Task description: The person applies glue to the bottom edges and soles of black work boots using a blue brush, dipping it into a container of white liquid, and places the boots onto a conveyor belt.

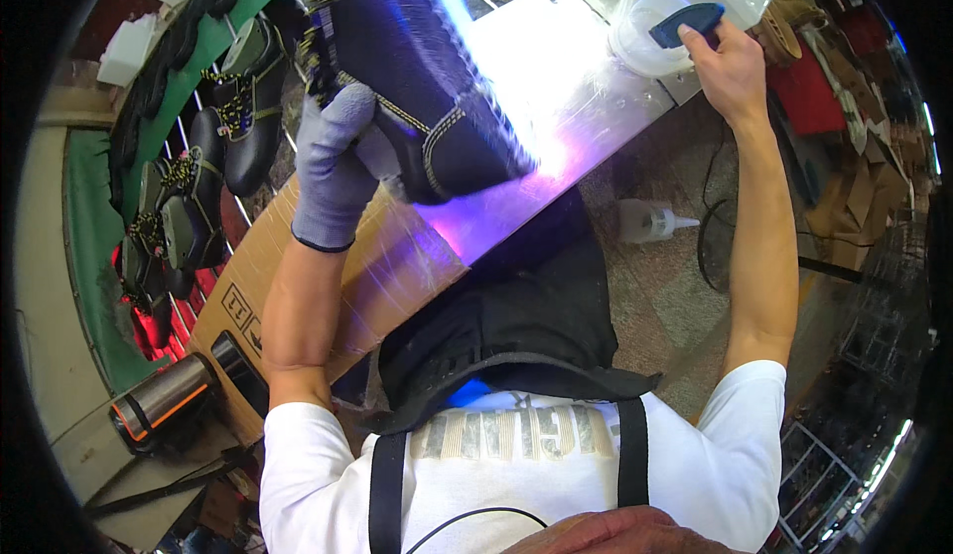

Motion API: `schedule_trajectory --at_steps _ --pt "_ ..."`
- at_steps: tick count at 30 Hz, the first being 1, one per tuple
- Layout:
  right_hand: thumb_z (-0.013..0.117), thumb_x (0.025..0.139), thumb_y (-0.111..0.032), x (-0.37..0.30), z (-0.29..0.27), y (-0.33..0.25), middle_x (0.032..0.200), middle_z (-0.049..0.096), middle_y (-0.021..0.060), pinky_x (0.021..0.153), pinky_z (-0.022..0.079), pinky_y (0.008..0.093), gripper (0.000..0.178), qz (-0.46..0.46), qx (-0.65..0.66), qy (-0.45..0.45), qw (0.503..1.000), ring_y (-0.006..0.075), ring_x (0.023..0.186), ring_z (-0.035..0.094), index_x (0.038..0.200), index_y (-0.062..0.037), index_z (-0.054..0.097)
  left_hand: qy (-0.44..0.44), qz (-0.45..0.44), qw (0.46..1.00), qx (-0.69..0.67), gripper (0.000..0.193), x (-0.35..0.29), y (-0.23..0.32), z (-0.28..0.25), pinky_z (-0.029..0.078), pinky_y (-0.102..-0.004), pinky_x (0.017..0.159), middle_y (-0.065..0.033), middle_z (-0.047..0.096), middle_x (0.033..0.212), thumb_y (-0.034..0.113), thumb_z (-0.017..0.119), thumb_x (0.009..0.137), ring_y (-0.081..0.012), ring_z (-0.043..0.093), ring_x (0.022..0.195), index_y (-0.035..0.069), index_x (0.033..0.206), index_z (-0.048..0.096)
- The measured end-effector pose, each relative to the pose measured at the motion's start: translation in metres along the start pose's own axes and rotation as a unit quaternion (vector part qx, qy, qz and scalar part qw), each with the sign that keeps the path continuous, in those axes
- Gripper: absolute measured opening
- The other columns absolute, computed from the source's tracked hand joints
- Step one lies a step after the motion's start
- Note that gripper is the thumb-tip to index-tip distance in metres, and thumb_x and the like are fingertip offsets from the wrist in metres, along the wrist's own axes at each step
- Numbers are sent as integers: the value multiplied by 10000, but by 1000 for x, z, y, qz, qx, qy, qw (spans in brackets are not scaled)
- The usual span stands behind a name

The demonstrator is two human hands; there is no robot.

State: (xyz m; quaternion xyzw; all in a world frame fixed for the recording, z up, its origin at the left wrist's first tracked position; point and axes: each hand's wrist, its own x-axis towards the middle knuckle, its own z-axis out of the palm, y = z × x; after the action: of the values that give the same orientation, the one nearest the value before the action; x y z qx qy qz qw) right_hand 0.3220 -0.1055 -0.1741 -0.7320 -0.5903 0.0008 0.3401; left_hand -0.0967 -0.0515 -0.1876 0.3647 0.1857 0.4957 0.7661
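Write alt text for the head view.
A person's grey-gloved left hand holds a black shoe with yellow stitching near a brightly lit silver metal tabletop; the bare right hand holds a dark blue leaf-shaped tool at a translucent plastic tub.

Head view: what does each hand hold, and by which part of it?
The gloved left hand holds a black shoe by its lower-left side in the picture. The right hand holds a blue tool by its near edge.
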Motion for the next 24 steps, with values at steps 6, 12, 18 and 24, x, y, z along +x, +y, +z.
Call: schedule_trajectory --at_steps 6,12,18,24 --pt "740 893 -328 4 7 9 746 729 120 666 547 362 328 93 52 -34 994 207 685 706 986 -14 744 21 -149 988 -25 479 1 -3 -10 553 -402 995 -155 613 1321 139 607 968 -259 656 1147 -10 1403 474" --pt "733 940 -167 -3 4 21 889 745 104 590 536 220 211 236 347 2 908 128 701 699 1005 32 713 31 -234 972 -14 537 6 -11 -38 535 -397 1029 -179 610 1319 220 585 975 -265 647 1167 -28 1433 456" --pt "676 973 -154 -29 -9 25 928 749 112 607 571 237 201 221 573 -28 789 164 746 728 1051 29 699 1 -193 977 87 724 11 -12 -55 540 -297 932 -170 625 1298 219 640 855 -191 656 1058 -89 1469 411" --pt "669 969 -135 -66 7 -27 903 734 148 611 575 280 212 199 578 -68 789 183 740 710 1071 50 671 6 -203 969 142 815 5 2 -19 540 -218 808 -200 637 1320 160 646 694 -131 670 912 -142 1428 457"
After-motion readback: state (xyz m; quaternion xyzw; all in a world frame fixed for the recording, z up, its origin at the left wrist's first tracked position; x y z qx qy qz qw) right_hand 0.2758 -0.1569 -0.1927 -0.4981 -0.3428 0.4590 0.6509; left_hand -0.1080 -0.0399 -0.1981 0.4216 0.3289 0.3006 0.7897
